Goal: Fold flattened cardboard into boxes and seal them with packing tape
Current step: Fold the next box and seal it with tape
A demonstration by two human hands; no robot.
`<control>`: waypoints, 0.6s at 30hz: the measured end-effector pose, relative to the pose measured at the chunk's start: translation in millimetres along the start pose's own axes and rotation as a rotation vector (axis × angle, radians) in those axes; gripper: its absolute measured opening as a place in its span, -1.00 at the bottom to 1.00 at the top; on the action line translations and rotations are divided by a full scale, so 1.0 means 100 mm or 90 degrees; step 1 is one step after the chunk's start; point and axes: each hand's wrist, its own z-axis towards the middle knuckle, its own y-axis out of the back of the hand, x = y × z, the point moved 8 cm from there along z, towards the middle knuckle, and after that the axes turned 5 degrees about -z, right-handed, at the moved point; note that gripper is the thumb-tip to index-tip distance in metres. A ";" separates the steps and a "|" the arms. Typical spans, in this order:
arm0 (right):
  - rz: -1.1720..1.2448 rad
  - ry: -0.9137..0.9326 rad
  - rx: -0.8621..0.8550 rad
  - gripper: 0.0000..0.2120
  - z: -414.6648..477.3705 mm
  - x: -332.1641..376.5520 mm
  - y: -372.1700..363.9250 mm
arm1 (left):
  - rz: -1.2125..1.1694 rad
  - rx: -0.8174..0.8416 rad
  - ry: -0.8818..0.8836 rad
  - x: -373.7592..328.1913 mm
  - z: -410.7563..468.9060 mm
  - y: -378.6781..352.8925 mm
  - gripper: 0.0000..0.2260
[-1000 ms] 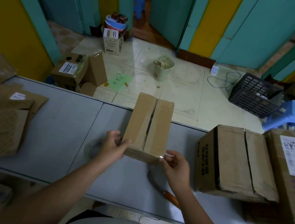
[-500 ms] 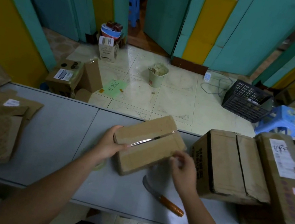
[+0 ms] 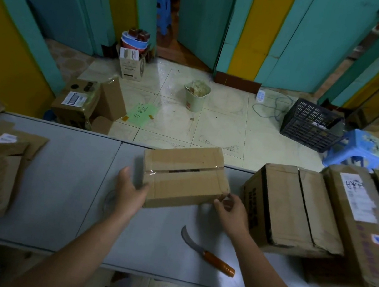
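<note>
A small brown cardboard box (image 3: 185, 177) sits on the middle of the grey table (image 3: 51, 183), folded shut and turned slightly askew. Its two top flaps meet at a dark seam running left to right, with shiny clear tape (image 3: 153, 171) along it and over the left end. The left hand (image 3: 129, 189) grips the box's left end. The right hand (image 3: 232, 213) has curled fingers at the near right corner; whether it grasps anything I cannot tell. A curved knife (image 3: 208, 255) lies nearer, apart from the box.

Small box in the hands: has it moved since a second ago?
Yes. The small box has made about a quarter turn clockwise; its seam now runs left to right, and its right end lies nearer the big carton.
</note>
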 end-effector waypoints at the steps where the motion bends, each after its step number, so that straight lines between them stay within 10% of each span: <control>1: -0.013 0.004 -0.002 -0.54 -0.03 0.00 0.00 | 0.000 -0.001 0.008 0.06 -0.07 -0.02 -0.30; 8: -0.020 0.038 0.045 -0.65 -0.42 0.00 -0.09 | -0.023 0.041 -0.030 -0.06 0.00 -0.19 -0.50; 13: 0.037 0.052 0.050 -0.71 -0.57 0.02 -0.04 | 0.274 0.097 -0.131 -0.22 0.28 -0.17 -0.33; 18: 0.132 0.012 0.150 -0.76 -0.73 0.12 -0.26 | 0.152 0.093 -0.099 -0.41 0.34 -0.27 -0.16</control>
